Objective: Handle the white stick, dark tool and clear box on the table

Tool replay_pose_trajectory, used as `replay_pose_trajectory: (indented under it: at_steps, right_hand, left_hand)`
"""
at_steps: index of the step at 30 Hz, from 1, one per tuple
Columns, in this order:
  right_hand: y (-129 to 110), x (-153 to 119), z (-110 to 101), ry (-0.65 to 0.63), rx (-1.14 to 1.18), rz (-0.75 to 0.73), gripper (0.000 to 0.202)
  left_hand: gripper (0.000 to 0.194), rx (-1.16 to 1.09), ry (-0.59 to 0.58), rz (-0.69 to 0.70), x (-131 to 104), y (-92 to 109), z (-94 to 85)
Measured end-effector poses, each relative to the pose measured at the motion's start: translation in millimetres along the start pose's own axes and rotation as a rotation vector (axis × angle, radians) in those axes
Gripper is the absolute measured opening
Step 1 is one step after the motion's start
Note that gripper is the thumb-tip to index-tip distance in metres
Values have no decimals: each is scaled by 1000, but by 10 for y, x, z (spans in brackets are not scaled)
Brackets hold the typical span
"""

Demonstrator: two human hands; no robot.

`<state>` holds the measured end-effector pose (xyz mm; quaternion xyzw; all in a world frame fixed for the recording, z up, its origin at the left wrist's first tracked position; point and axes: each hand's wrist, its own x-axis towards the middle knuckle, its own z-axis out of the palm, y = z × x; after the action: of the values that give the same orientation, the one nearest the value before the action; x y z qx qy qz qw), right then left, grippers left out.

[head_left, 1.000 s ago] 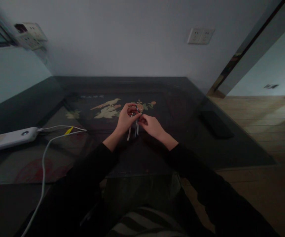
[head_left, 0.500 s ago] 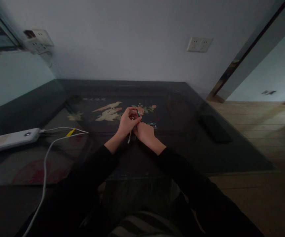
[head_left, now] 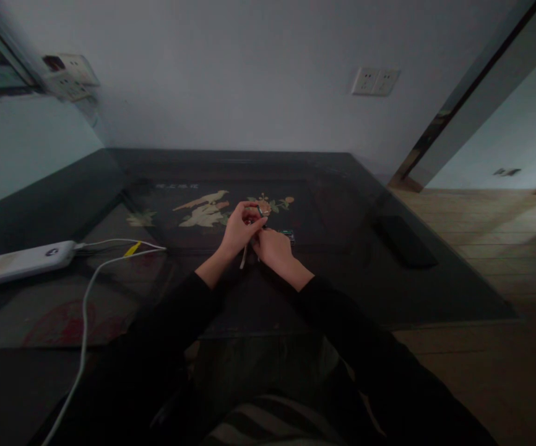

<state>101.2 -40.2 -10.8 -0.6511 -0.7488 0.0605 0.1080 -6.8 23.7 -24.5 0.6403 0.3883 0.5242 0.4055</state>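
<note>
Over the middle of the dark table (head_left: pixel 337 291), my two hands meet and touch. My left hand (head_left: pixel 239 228) is curled, thumb and fingers pinched on a small dark item with a pale edge (head_left: pixel 261 212), too small to name. My right hand (head_left: pixel 273 249) is closed just below and to the right, knuckles up; its fingertips and whatever they grip are hidden. A thin pale strip (head_left: pixel 243 257) hangs down between the wrists. Just beyond the right knuckles a small flat piece with a greenish, patterned face (head_left: pixel 289 235) shows, partly covered by that hand.
A white power bank (head_left: pixel 26 261) lies at the left, with a white cable (head_left: pixel 85 310) bearing a yellow tag (head_left: pixel 132 249). A black phone-like slab (head_left: pixel 405 241) rests on the right. Bird and flower pictures (head_left: pixel 203 215) decorate the tabletop. Behind stands a wall with sockets (head_left: pixel 374 82).
Both hands stay in nearly the same place. The small item at my left fingertips is tilted slightly differently, and my right hand has shifted very little.
</note>
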Motion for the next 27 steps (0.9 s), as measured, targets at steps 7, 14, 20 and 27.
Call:
replay_pose_trajectory:
  at_steps: [7,14,20,27]
  right_hand:
    - [19,-20,-32,-8,32,16,31]
    - [223,26,-162,102,278,115,20]
    - [630,75,-230,172,800,-6,15]
    - [975,-59,-290,36,1204,55,35]
  left_hand:
    - [36,-10,15,-11,9,30,-34]
    - [35,-29,17,-13,16,68,-73]
    - [35,-66,0,-8,4,75,-49]
    - [29,-98,-87,-15,-30,68,-13]
